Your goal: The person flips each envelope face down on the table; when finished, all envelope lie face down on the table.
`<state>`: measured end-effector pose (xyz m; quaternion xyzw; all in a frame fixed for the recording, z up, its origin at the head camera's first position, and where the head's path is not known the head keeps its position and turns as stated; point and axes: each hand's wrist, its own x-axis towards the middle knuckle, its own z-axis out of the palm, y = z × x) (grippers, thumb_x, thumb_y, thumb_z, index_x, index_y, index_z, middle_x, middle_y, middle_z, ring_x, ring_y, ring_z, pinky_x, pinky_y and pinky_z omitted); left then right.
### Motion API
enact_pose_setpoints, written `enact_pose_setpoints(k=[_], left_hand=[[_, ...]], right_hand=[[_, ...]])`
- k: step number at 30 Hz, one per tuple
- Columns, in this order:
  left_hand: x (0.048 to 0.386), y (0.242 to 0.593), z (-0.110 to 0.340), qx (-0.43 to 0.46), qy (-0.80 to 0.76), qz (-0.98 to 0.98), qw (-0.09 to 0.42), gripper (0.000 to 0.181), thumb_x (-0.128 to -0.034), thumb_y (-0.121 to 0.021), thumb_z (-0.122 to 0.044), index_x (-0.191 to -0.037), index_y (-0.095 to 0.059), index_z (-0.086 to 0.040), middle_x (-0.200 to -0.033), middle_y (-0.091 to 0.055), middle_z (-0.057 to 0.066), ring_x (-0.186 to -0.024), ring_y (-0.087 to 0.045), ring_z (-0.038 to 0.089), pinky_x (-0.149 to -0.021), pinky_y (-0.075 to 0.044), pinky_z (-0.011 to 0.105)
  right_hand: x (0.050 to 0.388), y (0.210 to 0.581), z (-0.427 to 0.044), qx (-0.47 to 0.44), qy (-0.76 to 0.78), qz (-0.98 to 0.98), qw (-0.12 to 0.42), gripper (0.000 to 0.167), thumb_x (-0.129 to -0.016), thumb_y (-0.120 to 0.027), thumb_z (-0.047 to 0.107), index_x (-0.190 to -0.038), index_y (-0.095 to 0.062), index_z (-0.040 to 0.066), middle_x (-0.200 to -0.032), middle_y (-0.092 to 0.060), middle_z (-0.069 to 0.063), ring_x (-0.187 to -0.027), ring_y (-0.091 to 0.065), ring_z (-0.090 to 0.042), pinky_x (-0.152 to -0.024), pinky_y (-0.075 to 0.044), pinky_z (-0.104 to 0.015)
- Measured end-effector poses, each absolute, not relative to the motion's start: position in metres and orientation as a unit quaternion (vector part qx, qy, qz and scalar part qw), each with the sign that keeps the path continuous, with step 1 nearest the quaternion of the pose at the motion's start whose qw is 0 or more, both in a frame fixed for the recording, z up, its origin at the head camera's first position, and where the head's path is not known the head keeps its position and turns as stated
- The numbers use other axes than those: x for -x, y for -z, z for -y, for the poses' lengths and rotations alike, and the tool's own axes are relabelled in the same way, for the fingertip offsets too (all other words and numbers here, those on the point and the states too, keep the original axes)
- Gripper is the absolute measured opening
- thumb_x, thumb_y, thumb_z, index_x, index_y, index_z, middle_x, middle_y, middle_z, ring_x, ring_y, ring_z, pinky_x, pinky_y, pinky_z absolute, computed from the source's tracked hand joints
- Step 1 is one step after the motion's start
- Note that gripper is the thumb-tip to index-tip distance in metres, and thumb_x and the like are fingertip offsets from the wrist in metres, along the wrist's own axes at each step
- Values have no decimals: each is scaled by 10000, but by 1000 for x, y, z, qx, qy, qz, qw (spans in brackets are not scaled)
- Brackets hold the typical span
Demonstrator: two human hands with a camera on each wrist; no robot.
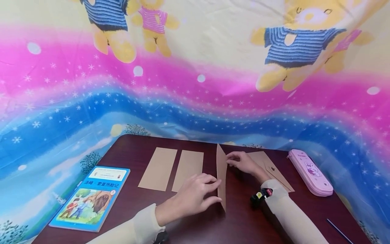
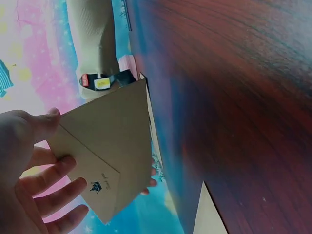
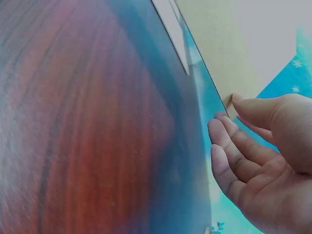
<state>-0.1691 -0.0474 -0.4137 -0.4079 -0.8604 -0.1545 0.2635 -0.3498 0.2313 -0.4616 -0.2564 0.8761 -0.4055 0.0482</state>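
Observation:
A brown paper envelope stands on edge above the table, seen almost side-on in the head view. My left hand holds its left side near the close end, thumb apart from the bent fingers. In the left wrist view, this envelope shows a pointed flap with a small dark crown print. My right hand is at its right side, farther back. The right wrist view shows that hand pinching a corner of the envelope between thumb and index finger, its other fingers loosely bent.
Two brown envelopes lie side by side at the back left. Another envelope, flap up, lies beyond my right forearm. A pink pencil case stands right, a thin pen nearer. A blue book lies left. Patterned cloth hangs behind.

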Motion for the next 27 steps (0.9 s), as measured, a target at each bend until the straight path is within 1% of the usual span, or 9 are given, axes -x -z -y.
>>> enact_pose_setpoints(k=[3,7,11,13,16,19,21,23,27], left_hand=[[168,415,51,407,158,859,268,452,-912,-761,-443,-1273,-740,-172,-1162,-722,-78,-1094,-670,96,-827,-532,299],[168,420,54,406,156,861,266,418,-908,-765,-436,-1228,-760,-168,-1117,-729,-75,-1060,-673,98,-822,-522,297],[168,425,55,404,141,873,235,358,-916,-752,-448,-1161,-779,-188,-1073,-741,-77,-1016,-679,95,-811,-526,295],[168,428,55,402,131,881,212,332,-926,-738,-452,-1137,-779,-199,-1068,-745,-80,-1008,-681,95,-814,-534,297],[169,431,54,400,117,889,188,320,-942,-717,-454,-1139,-772,-208,-1066,-742,-85,-999,-677,94,-808,-536,294],[171,433,53,401,116,891,180,313,-946,-716,-441,-1143,-772,-204,-1063,-743,-82,-991,-681,98,-806,-541,294],[173,433,53,402,114,891,179,316,-945,-718,-437,-1145,-775,-199,-1067,-746,-73,-987,-685,106,-806,-544,299],[177,434,52,403,107,891,178,306,-941,-725,-427,-1138,-778,-198,-1067,-748,-67,-977,-689,112,-793,-545,302],[186,437,50,399,87,897,168,279,-934,-735,-415,-1109,-771,-202,-1040,-741,-66,-926,-687,123,-737,-527,301]], right_hand=[[347,454,-235,233,414,-878,53,269,-992,-680,145,-1229,-698,20,-1011,-757,-154,-881,-733,-302,-707,-568,-317],[343,442,-240,212,425,-878,62,309,-1007,-659,147,-1282,-676,6,-1073,-753,-188,-882,-752,-294,-705,-595,-378],[338,432,-244,191,436,-877,66,325,-1016,-644,144,-1302,-668,-7,-1158,-724,-239,-856,-758,-288,-716,-606,-441],[336,429,-245,180,433,-881,66,322,-1020,-640,152,-1303,-673,3,-1181,-716,-237,-854,-754,-292,-723,-603,-454],[334,426,-246,170,432,-883,64,325,-1020,-643,162,-1303,-675,6,-1192,-711,-238,-851,-749,-298,-739,-592,-505],[333,426,-247,175,422,-887,61,338,-1025,-633,159,-1316,-661,-9,-1241,-685,-255,-832,-752,-263,-713,-587,-476],[334,426,-247,175,414,-892,56,344,-1027,-629,156,-1325,-655,-13,-1272,-669,-257,-830,-755,-265,-698,-583,-457],[336,427,-248,180,403,-896,50,349,-1031,-619,149,-1335,-644,-21,-1281,-661,-262,-839,-757,-304,-681,-581,-446],[343,429,-248,177,385,-905,39,342,-1022,-623,123,-1329,-648,-25,-1218,-688,-254,-858,-750,-389,-659,-590,-464]])
